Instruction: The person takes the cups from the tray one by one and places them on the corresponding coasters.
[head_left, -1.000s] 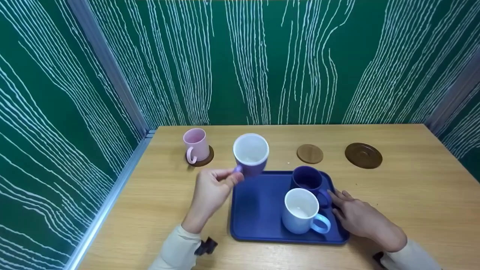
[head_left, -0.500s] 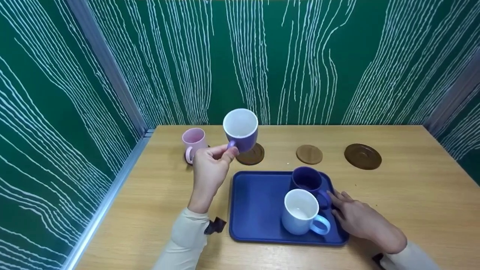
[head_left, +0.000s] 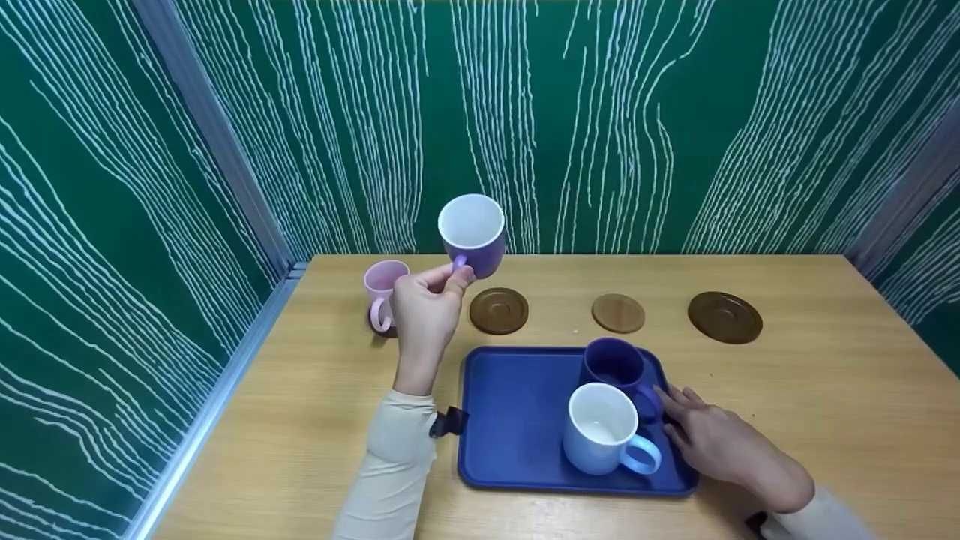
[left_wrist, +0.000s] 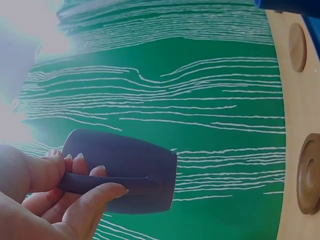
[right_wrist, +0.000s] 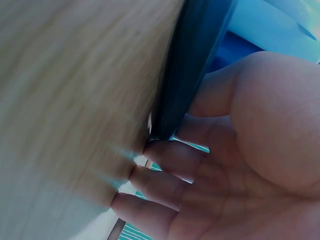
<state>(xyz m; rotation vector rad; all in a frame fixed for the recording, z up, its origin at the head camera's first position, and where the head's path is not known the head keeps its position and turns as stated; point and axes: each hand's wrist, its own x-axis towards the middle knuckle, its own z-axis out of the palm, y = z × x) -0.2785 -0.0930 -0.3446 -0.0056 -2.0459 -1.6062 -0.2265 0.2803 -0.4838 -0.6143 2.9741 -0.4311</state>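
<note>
In the head view, my left hand pinches the handle of a purple mug with a white inside. The mug is raised upright above the table's far part, and in the left wrist view its purple side stands against the green wall. My right hand rests at the right edge of a blue tray, fingers extended. Its fingertips lie beside the handle of a dark purple mug; whether they touch that handle I cannot tell. A light blue mug stands in front of it on the tray.
A pink mug stands on a coaster at the far left, partly behind my left hand. Along the back lie a dark brown coaster, a light wooden coaster and a brown saucer-like coaster. A green patterned wall rises behind the table.
My left hand has carried the purple mug up and away from above the tray, toward the back and slightly left, uncovering the dark brown coaster. My right hand has stayed at the tray's edge.
</note>
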